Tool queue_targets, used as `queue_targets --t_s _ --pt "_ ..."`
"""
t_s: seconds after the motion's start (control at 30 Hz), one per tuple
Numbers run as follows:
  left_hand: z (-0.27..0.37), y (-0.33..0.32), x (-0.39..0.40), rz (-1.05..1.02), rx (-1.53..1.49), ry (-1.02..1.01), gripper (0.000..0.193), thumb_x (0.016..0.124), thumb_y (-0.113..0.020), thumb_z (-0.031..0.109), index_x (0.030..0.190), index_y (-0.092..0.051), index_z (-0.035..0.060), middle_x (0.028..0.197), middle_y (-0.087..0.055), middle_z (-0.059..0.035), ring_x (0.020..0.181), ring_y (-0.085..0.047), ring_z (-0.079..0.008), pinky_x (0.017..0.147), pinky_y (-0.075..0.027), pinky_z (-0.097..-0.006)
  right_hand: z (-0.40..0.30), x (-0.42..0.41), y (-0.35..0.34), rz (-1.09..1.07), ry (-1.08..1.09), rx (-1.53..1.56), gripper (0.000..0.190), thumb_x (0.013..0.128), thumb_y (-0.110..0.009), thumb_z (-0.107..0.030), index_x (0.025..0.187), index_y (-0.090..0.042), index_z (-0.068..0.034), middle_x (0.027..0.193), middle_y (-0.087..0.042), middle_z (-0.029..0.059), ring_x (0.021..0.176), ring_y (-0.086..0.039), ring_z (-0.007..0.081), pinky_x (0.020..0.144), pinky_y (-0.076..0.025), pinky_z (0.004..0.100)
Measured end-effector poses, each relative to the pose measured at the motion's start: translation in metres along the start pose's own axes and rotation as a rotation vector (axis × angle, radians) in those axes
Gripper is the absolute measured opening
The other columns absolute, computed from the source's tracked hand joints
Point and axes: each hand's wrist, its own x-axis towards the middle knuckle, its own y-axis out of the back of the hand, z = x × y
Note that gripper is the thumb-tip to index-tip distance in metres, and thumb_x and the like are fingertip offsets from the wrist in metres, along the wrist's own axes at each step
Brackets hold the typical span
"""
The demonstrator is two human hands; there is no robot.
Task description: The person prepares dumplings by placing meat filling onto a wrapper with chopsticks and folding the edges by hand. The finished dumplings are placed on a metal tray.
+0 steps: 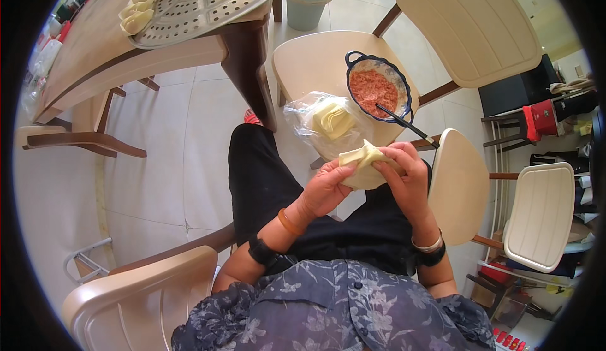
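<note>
Above my lap, a folded dough wrapper (367,166) is held between both hands. My left hand (331,180) grips its left side with the thumb on top, and my right hand (405,171) pinches its upper right part. Just beyond, on a chair seat, a stack of dough wrappers (334,120) lies in a clear plastic bag (303,133). To the right of the bag stands a two-handled bowl (401,78) with reddish ground meat filling (371,90); a dark-handled utensil (402,121) leans in it. Whether filling is inside the held wrapper cannot be seen.
A perforated metal steamer tray (208,10) with several folded dumplings (138,17) sits on the wooden table (94,34) at upper left. A lined waste bin (307,10) stands beyond the chair seat (303,57). More chairs stand at right (457,185) and lower left (142,299).
</note>
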Motion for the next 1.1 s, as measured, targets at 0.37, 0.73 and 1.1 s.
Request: queue_targets --t_s 0.37,0.73,1.1 --pt "-0.006 -0.004 -0.001 0.017 -0.283 0.062 0.045 0.1 -0.037 0.027 0.138 -0.034 0.0035 0.135 -0.046 -0.0104 0.124 -0.045 -0.0223 0.108 -0.033 -0.0399 0.003 0.0 -0.003 0.063 0.173 -0.282 0.018 0.072 -0.072 -0.006 0.088 -0.065 -0.005 0.085 -0.06 0.0081 0.078 -0.058 0.0256 0.069 -0.048 0.0337" --pt "0.02 0.002 0.005 0.269 -0.213 -0.175 0.043 0.1 -0.04 0.029 0.135 -0.039 0.0049 0.13 -0.051 -0.0092 0.12 -0.05 -0.0209 0.104 -0.038 -0.0366 0.026 -0.008 -0.003 -0.037 0.127 -0.014 0.014 0.088 -0.059 -0.007 0.099 -0.052 -0.002 0.093 -0.064 0.0108 0.081 -0.063 0.0207 0.076 -0.049 0.0323" --pt "0.027 -0.012 0.009 -0.169 2.043 -0.648 0.036 0.09 -0.055 0.014 0.126 -0.055 0.0152 0.129 -0.055 -0.0043 0.13 -0.042 -0.0234 0.113 -0.021 -0.0446 0.068 -0.012 -0.037 -0.161 -0.596 0.826 0.026 0.094 -0.052 -0.012 0.117 -0.052 0.0 0.102 -0.063 0.0056 0.089 -0.061 0.0092 0.074 -0.05 0.0217"
